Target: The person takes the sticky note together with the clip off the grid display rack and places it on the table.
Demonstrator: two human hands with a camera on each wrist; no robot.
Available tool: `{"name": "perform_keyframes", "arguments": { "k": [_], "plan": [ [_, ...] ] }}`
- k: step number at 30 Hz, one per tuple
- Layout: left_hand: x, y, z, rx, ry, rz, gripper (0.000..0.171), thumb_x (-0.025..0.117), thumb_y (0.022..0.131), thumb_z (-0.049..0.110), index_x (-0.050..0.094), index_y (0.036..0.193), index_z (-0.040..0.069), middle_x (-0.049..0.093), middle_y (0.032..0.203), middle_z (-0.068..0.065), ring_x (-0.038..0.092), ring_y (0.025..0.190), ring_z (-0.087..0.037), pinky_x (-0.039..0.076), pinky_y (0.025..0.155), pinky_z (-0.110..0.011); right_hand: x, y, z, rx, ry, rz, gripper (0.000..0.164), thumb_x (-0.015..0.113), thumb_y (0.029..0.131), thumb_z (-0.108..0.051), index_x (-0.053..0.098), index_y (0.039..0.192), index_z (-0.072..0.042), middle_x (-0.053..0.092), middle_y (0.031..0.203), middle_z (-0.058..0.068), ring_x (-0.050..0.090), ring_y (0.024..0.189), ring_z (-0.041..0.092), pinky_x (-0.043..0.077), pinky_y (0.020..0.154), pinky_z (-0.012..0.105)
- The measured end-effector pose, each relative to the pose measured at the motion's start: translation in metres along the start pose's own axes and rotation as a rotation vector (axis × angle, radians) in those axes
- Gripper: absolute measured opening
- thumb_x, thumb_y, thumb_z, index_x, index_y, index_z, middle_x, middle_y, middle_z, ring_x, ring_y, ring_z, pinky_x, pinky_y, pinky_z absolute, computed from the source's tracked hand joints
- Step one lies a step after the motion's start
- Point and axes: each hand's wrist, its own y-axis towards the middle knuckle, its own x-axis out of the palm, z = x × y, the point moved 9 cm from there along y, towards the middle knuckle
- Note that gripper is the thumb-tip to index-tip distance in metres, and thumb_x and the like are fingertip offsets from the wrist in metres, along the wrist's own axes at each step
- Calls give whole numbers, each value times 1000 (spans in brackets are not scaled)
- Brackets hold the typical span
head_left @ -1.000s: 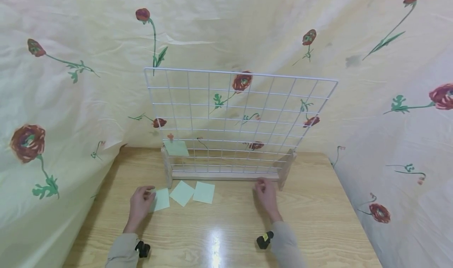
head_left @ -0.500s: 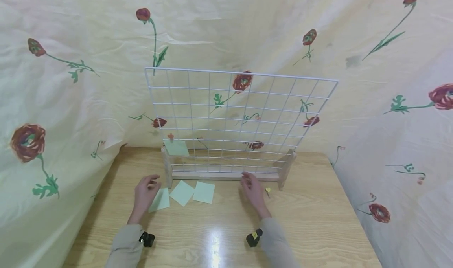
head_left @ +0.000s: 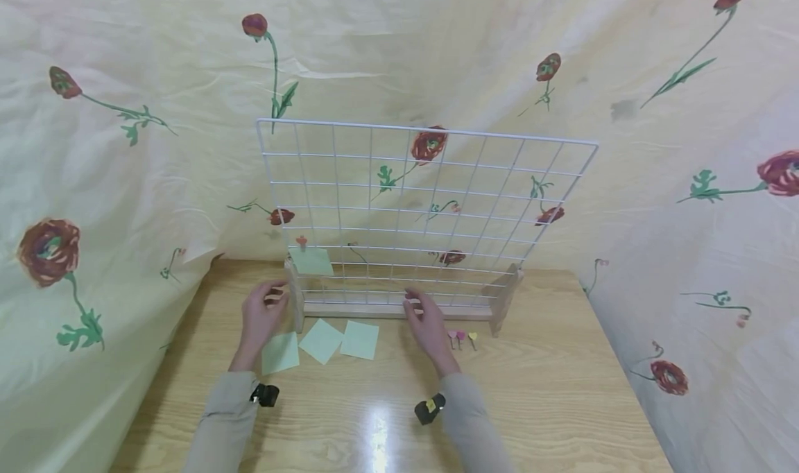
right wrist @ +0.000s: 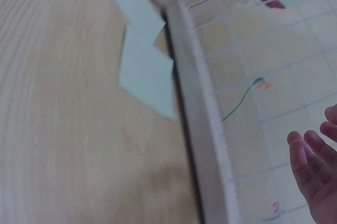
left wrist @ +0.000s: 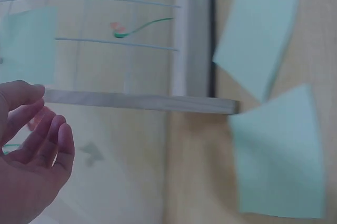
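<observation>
A white wire grid [head_left: 427, 161] leans back in a wooden stand [head_left: 399, 311]. At its lower left hangs a pale green paper note [head_left: 312, 261], with a small red clip [head_left: 302, 241] at its top edge. My left hand [head_left: 263, 313] is raised beside the stand's left leg, its fingers loosely bent and holding nothing; in the left wrist view its thumb overlaps the leg's edge. My right hand [head_left: 426, 320] hovers before the stand's base bar, fingers relaxed around nothing. Right of it lie small heart-topped clips, one yellow [head_left: 472, 336], one magenta [head_left: 460, 335] and one pale pink [head_left: 452, 335].
Three pale green notes lie in a row before the stand: a left one [head_left: 280, 354], a turned middle one [head_left: 321, 341] and a right one [head_left: 359, 340]. Behind the wooden table [head_left: 562, 376] hangs a flowered cloth [head_left: 125, 182], which also borders both sides.
Both hands have moved up toward the stand, the left slightly rightward and the right clearly leftward. The right hand's shift has uncovered the three heart-topped clips; the left note now shows fully.
</observation>
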Motion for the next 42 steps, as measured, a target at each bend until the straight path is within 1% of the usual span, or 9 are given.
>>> {"name": "perform_keyframes", "arguments": {
  "k": [2, 5, 12, 16, 20, 24, 30, 33, 42],
  "plan": [
    [-2, 7, 8, 14, -33, 21, 25, 66, 84, -10, 64, 109, -7, 62, 107, -22, 61, 92, -34, 51, 74, -16, 0, 4, -8, -26, 3, 10, 31, 59, 95, -7, 57, 125, 3, 63, 113, 17, 64, 96, 29, 56, 78, 37],
    [-5, 17, 18, 24, -76, 51, 22, 64, 86, -8, 64, 108, -7, 63, 107, -21, 60, 95, -32, 47, 74, -11, 1, 8, -19, -56, 20, 21, 31, 58, 95, -6, 57, 124, 4, 63, 113, 18, 64, 95, 30, 57, 76, 37],
    [-9, 33, 36, 49, -127, 139, 22, 64, 87, -5, 63, 110, -6, 60, 110, -18, 57, 100, -24, 48, 76, -17, 12, 17, -43, -91, 60, 3, 31, 58, 94, -4, 56, 125, 5, 62, 114, 20, 63, 95, 31, 57, 75, 34],
    [-10, 40, 44, 55, -137, 169, 22, 66, 86, -5, 64, 107, -5, 60, 110, -18, 57, 98, -24, 50, 76, -21, 18, 22, -55, -109, 77, -4, 31, 58, 95, -4, 56, 125, 4, 62, 115, 19, 63, 96, 30, 56, 76, 34],
    [-9, 45, 47, 64, -149, 192, 20, 66, 85, -8, 64, 105, -8, 60, 107, -20, 58, 95, -28, 49, 74, -17, 23, 25, -64, -132, 90, 10, 31, 58, 94, -3, 55, 124, 5, 62, 114, 19, 63, 95, 30, 56, 75, 34],
    [-9, 46, 48, 66, -164, 227, 19, 68, 83, -8, 63, 102, -10, 61, 102, -22, 58, 94, -26, 47, 72, -12, 28, 26, -70, -134, 100, 14, 30, 58, 94, -4, 56, 123, 4, 63, 113, 20, 64, 94, 31, 56, 74, 32],
    [-9, 48, 43, 19, -163, 289, 16, 70, 83, -5, 63, 96, -10, 63, 97, -22, 58, 88, -21, 46, 70, -14, 37, 28, -87, -179, 143, 12, 29, 59, 93, -1, 55, 121, 8, 62, 112, 24, 65, 93, 34, 57, 73, 34],
    [-9, 48, 41, 8, -154, 311, 13, 69, 84, -6, 63, 95, -10, 63, 95, -20, 57, 86, -19, 46, 69, -14, 41, 30, -94, -182, 146, 4, 29, 58, 94, -1, 55, 121, 7, 62, 112, 22, 64, 95, 34, 57, 74, 33],
    [-4, 49, 44, 15, -171, 283, 11, 69, 84, -6, 63, 93, -9, 63, 93, -20, 55, 84, -12, 46, 70, -15, 55, 39, -114, -151, 133, -36, 30, 57, 95, -4, 56, 124, 3, 62, 116, 16, 62, 99, 27, 55, 77, 29]
  ]
}}
